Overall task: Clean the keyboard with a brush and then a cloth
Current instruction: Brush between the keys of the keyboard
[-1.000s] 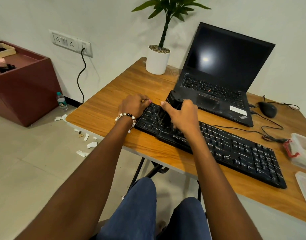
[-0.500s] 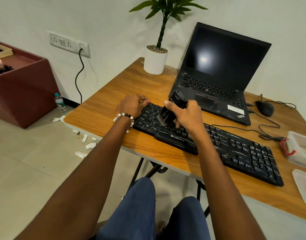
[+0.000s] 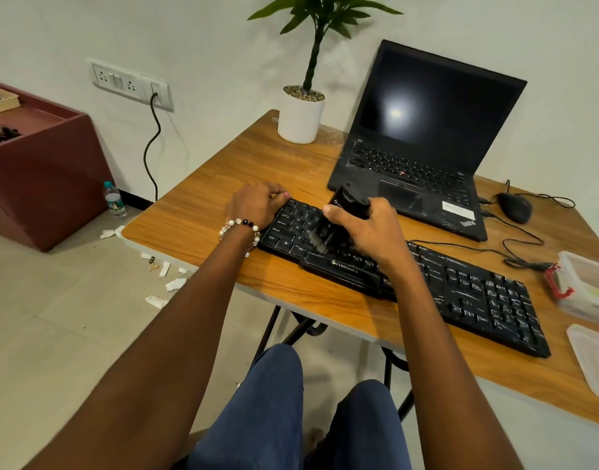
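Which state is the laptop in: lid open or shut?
Open: the laptop lid stands raised, showing its dark screen and keys.

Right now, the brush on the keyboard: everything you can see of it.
The brush is black with a chunky, glossy, plastic-looking handle bearing white lettering too small to read. Dark bristles at its lower end meet the keys left of centre on the black keyboard, above the spacebar. It tilts, its top leaning away toward the laptop. The right hand grips the handle, thumb across the near side, hiding much of it. The left hand holds the keyboard's left end, not the brush.
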A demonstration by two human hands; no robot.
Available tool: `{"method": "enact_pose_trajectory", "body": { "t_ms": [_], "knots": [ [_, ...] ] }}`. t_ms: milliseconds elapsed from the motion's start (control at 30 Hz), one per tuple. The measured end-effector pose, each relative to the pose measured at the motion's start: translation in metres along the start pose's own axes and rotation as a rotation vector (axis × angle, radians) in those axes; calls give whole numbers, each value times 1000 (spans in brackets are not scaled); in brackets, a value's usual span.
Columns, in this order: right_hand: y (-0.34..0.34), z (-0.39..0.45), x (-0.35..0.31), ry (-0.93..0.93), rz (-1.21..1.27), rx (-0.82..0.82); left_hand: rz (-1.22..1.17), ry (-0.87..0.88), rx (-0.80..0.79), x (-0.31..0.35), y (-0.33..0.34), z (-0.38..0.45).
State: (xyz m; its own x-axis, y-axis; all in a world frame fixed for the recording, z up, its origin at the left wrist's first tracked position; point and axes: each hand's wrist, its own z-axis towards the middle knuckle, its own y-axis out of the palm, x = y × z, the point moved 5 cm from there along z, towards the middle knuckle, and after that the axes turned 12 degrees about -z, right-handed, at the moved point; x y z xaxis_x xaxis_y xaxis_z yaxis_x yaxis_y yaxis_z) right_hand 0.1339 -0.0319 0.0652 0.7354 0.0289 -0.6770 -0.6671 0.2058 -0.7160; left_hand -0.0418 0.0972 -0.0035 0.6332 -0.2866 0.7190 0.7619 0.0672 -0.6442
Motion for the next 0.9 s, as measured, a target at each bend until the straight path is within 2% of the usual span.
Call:
{"method": "enact_pose_trajectory", "body": {
  "t_ms": [167, 400, 600, 800, 900],
  "knots": [
    [-23, 0, 13, 53, -117, 30, 4, -9, 4, -1, 1, 0],
    [-12, -8, 12, 7, -7, 79, -4, -5, 6, 0, 0, 0],
    [-32, -5, 15, 35, -192, 30, -8, -4, -6, 0, 1, 0],
    [-19, -8, 11, -20, -121, 93, 1, -6, -2, 0, 1, 0],
    [-21, -9, 16, 36, -126, 94, 1, -10, -7, 0, 1, 0]
  ]
}}
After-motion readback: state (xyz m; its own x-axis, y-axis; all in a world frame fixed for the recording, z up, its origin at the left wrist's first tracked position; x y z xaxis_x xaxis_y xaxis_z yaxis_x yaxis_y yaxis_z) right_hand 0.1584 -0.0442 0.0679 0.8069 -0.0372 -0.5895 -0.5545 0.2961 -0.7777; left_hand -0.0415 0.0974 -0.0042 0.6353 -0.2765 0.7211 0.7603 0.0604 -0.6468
